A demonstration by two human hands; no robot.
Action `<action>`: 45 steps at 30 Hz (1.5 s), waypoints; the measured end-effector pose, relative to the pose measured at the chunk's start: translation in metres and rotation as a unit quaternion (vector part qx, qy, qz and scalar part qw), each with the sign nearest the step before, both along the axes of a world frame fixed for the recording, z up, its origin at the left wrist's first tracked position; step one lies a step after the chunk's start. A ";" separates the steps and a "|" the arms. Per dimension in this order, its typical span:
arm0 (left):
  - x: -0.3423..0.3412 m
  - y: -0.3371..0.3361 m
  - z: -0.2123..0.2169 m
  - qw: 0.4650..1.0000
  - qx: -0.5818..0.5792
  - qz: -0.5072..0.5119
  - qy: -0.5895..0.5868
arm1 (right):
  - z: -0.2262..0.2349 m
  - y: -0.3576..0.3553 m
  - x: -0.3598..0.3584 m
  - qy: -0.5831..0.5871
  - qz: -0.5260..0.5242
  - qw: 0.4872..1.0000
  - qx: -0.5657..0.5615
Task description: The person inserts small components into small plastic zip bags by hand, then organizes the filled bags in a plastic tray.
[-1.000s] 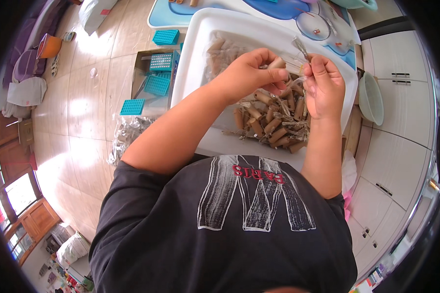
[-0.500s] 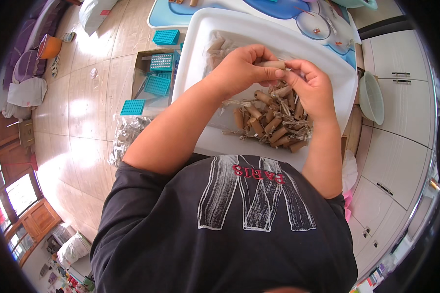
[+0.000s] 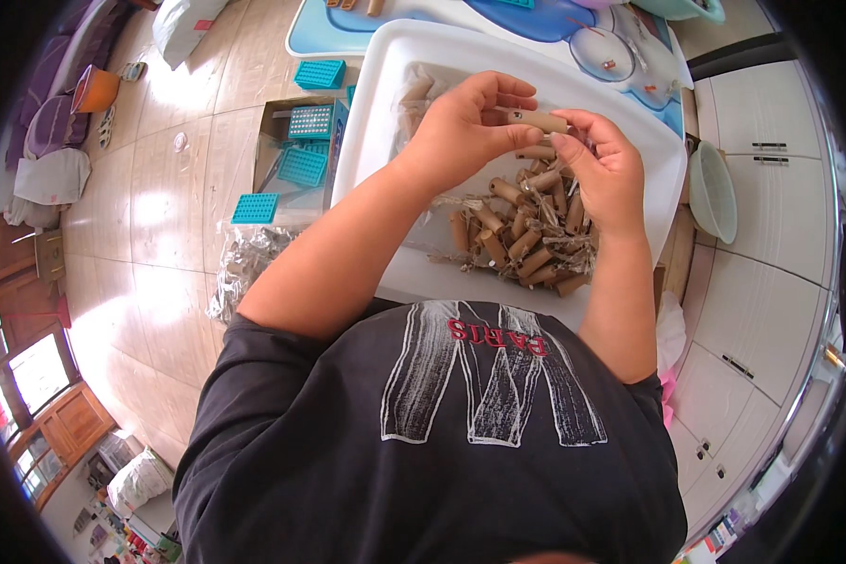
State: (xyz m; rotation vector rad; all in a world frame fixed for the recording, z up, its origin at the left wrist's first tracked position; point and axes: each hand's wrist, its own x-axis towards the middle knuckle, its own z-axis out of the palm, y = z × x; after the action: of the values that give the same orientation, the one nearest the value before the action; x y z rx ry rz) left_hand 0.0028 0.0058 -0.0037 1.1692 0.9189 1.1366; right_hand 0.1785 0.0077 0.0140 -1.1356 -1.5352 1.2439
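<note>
Over the white plastic tub (image 3: 663,197), my left hand (image 3: 465,127) grips a brown cardboard tube (image 3: 539,120) with a small dark hole near one end. My right hand (image 3: 606,169) is closed at the tube's right end, thumb and forefinger pinched together; whatever small piece sits between them is too small to name. Below lies a heap of similar brown tubes (image 3: 526,246), tangled with pale string-like strands. One more tube (image 3: 534,151) shows just under my fingers. Behind my left wrist is a clear plastic bag (image 3: 414,89) with brown pieces inside.
Left of the tub stands an open box (image 3: 274,117) with teal perforated racks (image 3: 303,165). Another teal rack (image 3: 255,208) and a crinkled clear bag (image 3: 246,263) lie nearby. A blue-white table (image 3: 334,36) is beyond; a pale green basin (image 3: 712,193) leans by white cabinets (image 3: 771,216) at right.
Both hands have shifted slightly right. The tube between them now shows along more of its length, and the left fingers have loosened and lifted a little.
</note>
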 end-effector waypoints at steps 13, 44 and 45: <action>0.000 -0.003 0.010 1.000 0.011 -0.004 0.002 | 0.006 0.002 0.002 0.081 -0.030 0.996 0.005; -0.002 0.039 0.030 0.918 -0.048 -0.004 0.394 | 0.014 0.013 0.031 0.321 -0.209 0.924 -0.003; 0.002 0.034 0.036 0.945 -0.026 0.022 0.324 | 0.010 0.014 0.036 0.350 -0.216 0.911 -0.031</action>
State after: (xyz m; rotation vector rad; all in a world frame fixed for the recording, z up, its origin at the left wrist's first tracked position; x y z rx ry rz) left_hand 0.0048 0.0398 0.0328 1.5183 1.4681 0.7530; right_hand 0.2140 0.0221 0.0244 -0.8595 -0.6683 1.2059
